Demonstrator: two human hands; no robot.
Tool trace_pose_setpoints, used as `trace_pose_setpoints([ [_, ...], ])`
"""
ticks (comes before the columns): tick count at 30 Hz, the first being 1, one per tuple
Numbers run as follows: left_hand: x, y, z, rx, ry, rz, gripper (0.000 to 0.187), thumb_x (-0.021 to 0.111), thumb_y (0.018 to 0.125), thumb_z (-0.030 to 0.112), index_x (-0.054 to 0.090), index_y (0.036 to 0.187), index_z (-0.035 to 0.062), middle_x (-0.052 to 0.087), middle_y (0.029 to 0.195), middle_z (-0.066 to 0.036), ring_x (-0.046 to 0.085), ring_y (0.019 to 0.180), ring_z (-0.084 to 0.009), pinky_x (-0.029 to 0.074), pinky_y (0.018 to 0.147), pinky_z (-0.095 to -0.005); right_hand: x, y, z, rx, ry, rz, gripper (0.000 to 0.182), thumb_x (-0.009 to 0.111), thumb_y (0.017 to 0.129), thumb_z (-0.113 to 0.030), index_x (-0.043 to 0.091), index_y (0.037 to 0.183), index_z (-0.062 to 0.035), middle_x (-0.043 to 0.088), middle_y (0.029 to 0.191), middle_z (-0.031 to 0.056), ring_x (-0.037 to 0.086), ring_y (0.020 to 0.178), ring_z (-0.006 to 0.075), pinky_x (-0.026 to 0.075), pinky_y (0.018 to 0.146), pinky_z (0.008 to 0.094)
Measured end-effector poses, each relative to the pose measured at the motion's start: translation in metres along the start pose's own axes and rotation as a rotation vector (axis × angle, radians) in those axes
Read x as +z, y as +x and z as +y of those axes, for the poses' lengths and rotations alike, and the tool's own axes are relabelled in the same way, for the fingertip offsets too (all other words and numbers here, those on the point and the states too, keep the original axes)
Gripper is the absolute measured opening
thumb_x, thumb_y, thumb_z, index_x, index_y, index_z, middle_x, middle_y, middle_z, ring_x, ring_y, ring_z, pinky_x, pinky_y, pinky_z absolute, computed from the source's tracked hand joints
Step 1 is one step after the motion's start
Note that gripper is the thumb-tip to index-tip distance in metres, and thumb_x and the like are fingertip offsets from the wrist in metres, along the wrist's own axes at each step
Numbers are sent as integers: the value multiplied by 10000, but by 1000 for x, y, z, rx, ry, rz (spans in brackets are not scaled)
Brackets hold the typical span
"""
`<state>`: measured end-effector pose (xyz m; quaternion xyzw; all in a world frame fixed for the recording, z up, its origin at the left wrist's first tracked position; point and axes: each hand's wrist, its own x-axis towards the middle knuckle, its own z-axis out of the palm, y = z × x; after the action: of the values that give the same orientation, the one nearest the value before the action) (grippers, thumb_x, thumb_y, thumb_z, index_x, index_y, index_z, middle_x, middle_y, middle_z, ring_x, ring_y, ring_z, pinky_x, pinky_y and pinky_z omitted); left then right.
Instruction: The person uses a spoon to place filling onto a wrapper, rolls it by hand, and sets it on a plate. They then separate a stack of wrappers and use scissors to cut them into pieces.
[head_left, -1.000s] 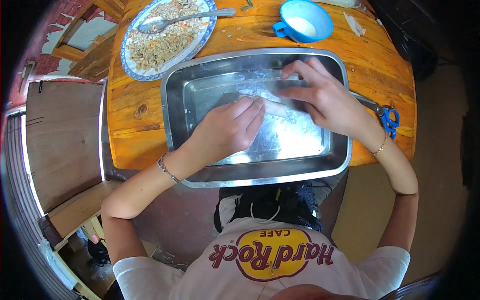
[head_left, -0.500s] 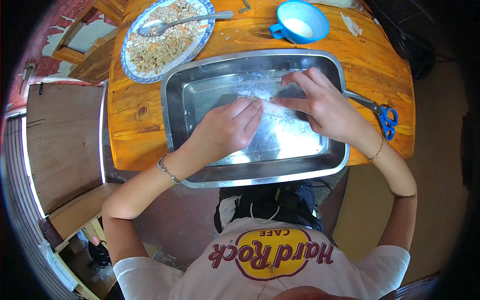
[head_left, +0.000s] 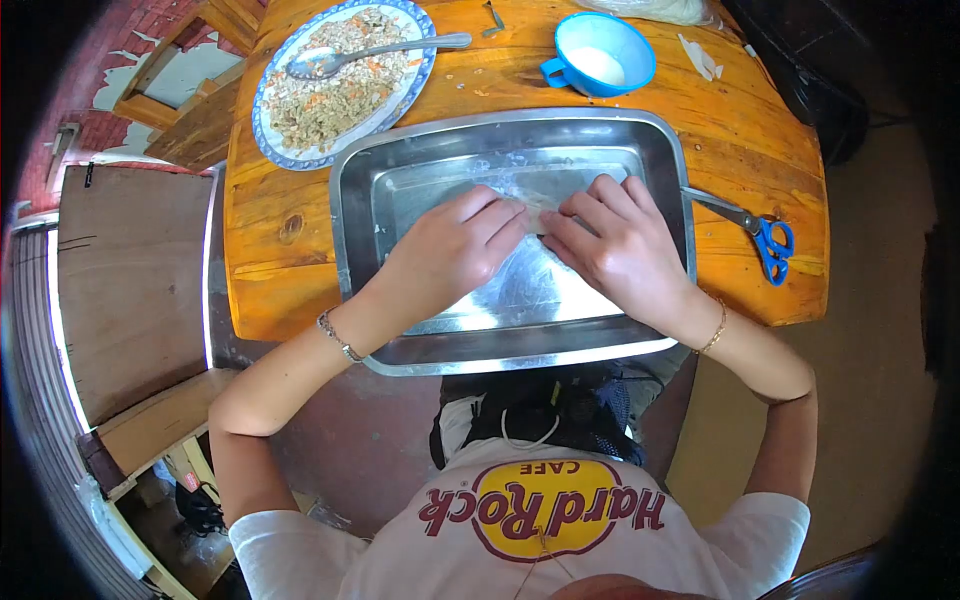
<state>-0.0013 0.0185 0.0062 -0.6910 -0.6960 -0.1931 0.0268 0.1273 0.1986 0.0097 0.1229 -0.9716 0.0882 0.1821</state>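
Note:
Over the metal tray (head_left: 520,357), both hands meet at a small pale spring roll (head_left: 536,214) in a thin, translucent wrapper. My left hand (head_left: 452,248) pinches its left end, thumb and fingers pressed together. From the other side, my right hand (head_left: 622,252) closes its bent fingers on the right end. Most of the roll is hidden behind the fingers. The tray's shiny bottom shows wet smears and small whitish bits beyond the hands.
Behind the tray, at left, a blue-rimmed plate (head_left: 262,130) bears a minced filling (head_left: 325,112) and a spoon (head_left: 380,52). A blue cup (head_left: 648,70) with white contents stands at the back. Blue-handled scissors (head_left: 770,250) lie at right, blades by the tray's rim.
My right hand has come down and inward; its fingers, spread before, are now closed on the roll. My left hand keeps its pinch. Less of the wrapper shows.

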Motion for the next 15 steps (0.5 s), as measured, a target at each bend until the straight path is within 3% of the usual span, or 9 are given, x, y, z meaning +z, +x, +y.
trace_pose_setpoints([
  [15,-5,7,-7,25,43,-13,290,625,737,32,634,1017,-41,604,983,-112,578,890,-248,519,763,-334,-4,14,16,270,382,-70,84,711,746,-126,691,780,-52,633,748,66,563,775,251,406,716,368],
])
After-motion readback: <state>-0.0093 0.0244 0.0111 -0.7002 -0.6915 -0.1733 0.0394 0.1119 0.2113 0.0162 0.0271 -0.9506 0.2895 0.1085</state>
